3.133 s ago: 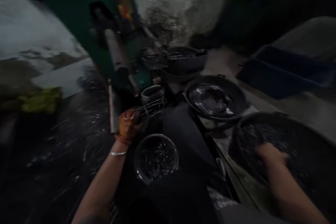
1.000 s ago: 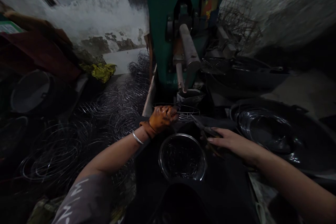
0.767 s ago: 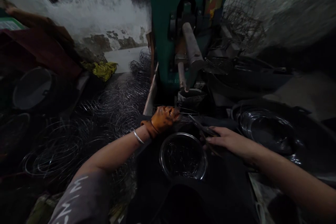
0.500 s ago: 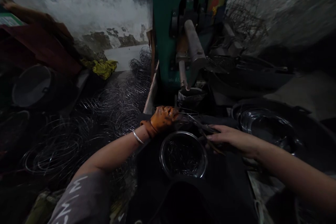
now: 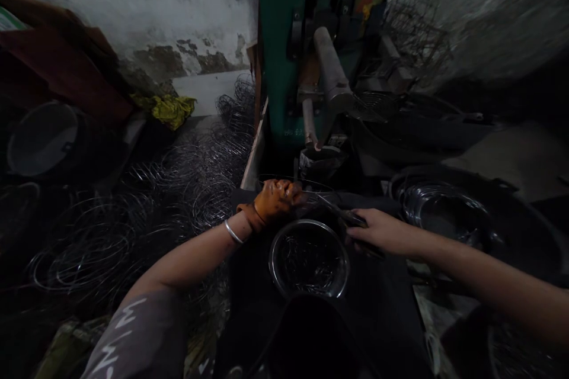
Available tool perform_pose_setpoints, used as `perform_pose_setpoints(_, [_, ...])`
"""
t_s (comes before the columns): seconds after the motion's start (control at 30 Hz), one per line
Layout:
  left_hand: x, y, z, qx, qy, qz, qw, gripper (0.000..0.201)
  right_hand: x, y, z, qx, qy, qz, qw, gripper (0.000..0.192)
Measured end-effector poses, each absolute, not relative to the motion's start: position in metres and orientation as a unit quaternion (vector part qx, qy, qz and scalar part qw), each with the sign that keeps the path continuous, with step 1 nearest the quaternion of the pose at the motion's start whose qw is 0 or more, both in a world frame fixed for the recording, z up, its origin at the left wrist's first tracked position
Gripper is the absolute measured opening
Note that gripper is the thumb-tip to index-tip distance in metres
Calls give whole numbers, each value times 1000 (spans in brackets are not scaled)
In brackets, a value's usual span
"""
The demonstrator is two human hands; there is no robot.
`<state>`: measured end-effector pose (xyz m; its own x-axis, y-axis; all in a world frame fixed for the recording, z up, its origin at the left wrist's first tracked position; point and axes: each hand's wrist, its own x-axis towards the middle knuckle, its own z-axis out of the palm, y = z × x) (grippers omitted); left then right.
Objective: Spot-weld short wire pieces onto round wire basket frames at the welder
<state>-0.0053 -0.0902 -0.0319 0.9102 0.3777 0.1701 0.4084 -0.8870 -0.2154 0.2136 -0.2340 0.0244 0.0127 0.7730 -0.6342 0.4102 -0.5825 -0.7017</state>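
Wire ring (image 5: 306, 185): thin round hoop of bright steel wire, lying flat just below the green press (image 5: 284, 47) and above the steel bowl (image 5: 308, 258). Left hand (image 5: 274, 201), in an orange rubber-coated glove, has its fingers closed on the ring's near edge. Right hand (image 5: 382, 231), bare, pinches a slim dark metal strip (image 5: 344, 216) whose tip reaches toward the ring; whether they touch cannot be told.

Progress, as judged: piece positioned at the press, joining not yet seen done. A large heap of finished-looking wire rings (image 5: 146, 207) lies to the left; a dark pan (image 5: 453, 219) of glinting coiled wire sits at right.

Materials: bowl polished, round, holding a scatter of short wire pieces; press painted, with a worn grey cylindrical lever (image 5: 331, 74); wall (image 5: 178, 18) flaking plaster; crumpled yellow cloth (image 5: 169, 109).
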Motion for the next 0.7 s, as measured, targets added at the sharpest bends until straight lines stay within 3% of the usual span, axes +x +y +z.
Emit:
perform_pose_setpoints(0.2, [-7,-92,-25,-964,-238,-12,122,35,195,-247,15,-584,-293,679,334,50])
perform_pose_setpoints(0.33, [-9,-92,-19,-960,-243,-38,133,36,193,-247,9,-557,-258,693,378,52])
perform_pose_setpoints(0.43, [-10,-91,-20,-966,-228,-23,119,36,202,-242,6,-600,-342,649,319,34])
perform_pose_setpoints(0.53, [-9,-90,-29,-966,-240,-30,92,31,211,-236,9,-689,-457,528,196,8])
perform_pose_setpoints(0.63, [-6,-89,-40,-956,-268,-83,82,30,214,-229,15,-746,-538,381,97,6])
perform_pose_setpoints(0.7, [-5,-88,-42,-955,-266,-97,88,30,213,-227,19,-757,-546,348,79,6])
